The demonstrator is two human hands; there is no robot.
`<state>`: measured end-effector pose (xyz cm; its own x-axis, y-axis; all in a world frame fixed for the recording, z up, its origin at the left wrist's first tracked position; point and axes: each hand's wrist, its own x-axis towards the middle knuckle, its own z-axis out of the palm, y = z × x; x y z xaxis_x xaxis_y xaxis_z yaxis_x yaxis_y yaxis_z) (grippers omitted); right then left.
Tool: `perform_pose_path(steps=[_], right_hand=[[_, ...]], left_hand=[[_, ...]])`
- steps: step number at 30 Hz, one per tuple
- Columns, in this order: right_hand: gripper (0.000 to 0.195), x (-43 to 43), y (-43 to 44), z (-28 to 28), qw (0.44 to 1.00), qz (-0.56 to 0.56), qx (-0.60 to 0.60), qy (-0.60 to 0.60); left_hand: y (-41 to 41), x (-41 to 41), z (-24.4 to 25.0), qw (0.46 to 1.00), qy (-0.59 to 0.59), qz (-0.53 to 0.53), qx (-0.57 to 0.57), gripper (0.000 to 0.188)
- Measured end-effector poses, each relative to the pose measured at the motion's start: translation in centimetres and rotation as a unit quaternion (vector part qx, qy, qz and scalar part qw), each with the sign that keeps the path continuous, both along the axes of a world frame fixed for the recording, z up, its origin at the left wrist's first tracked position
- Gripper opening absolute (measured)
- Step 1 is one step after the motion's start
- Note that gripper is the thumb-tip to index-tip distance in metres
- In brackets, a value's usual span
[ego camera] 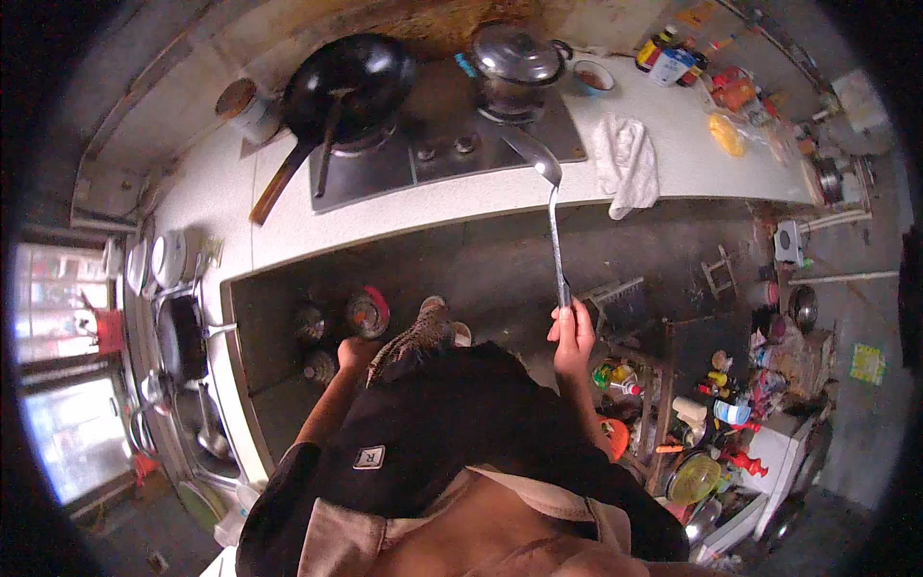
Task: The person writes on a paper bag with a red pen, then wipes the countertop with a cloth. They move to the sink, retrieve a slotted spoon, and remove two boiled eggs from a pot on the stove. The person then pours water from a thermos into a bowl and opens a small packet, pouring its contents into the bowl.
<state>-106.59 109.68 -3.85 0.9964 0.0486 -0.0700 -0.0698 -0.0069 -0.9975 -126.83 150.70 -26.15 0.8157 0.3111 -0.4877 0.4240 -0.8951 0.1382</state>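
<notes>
My right hand (pixel 573 333) grips the handle end of a long metal cooking spatula (pixel 555 231). The broad shiny head (pixel 537 155) points away from me, over the front edge of the gas hob (pixel 440 162). Low on the left, my left hand (pixel 358 353) hangs beside my dark clothing; its fingers are too unclear to read. On the left burner rests a black wok (pixel 346 79) with a wooden handle (pixel 274 191), a dark-handled utensil (pixel 328 148) lying across its rim. A lidded metal pot (pixel 513 76) stands on the right burner.
A crumpled white cloth (pixel 626 162) hangs over the counter's (pixel 476 195) front edge. Near the pot sits a small bowl (pixel 593 78); bottles (pixel 657 54) stand farther right. At left is a sink (pixel 209 425). Cluttered shelves (pixel 660 404) flank me on the right.
</notes>
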Motion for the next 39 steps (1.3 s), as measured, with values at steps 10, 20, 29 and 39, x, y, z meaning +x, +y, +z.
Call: perform_pose_path(steps=[10,20,29,39], right_hand=[[0.026,9.8,-3.7,0.9,0.995,-0.098,0.017,0.006],[0.042,23.3,-6.2,7.0,0.989,-0.039,0.115,0.089],[0.04,27.5,-7.6,6.7,0.978,-0.035,0.104,0.175],[0.035,37.3,-10.6,8.4,0.984,0.063,0.083,0.144]], left_hand=[[-13.0,30.6,22.0,0.347,-0.091,0.254,-0.898,0.044],[-16.5,47.7,31.6,0.165,-0.022,0.236,-0.957,0.054],[-16.6,55.8,28.1,0.591,-0.144,0.232,-0.759,0.03],[-14.5,69.1,27.7,0.902,-0.429,-0.053,-0.017,0.047]])
